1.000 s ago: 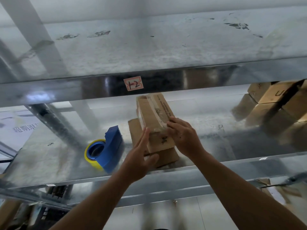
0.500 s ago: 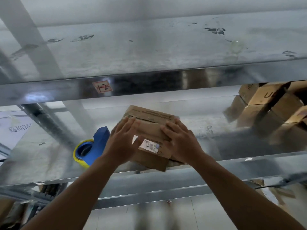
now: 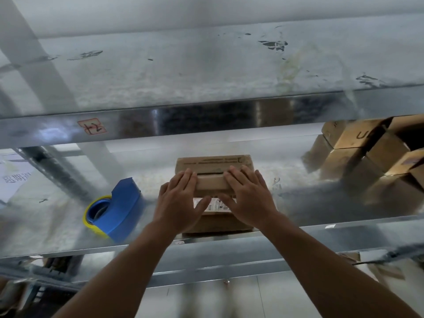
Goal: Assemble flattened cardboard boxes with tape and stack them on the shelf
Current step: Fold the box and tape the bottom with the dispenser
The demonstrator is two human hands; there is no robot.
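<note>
Your left hand [image 3: 181, 203] and right hand [image 3: 249, 198], fingers straight, press the cardboard box [image 3: 213, 182], lying crosswise right of the tape dispenser [image 3: 114, 212], on a metal shelf [image 3: 321, 203].

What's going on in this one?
A person is closing a small cardboard box on a metal shelf. The left hand and right hand press flat on its top flaps, and a gap shows between the flaps. A blue tape dispenser lies untouched on the shelf to the left. Finished boxes are stacked at the far right.
</note>
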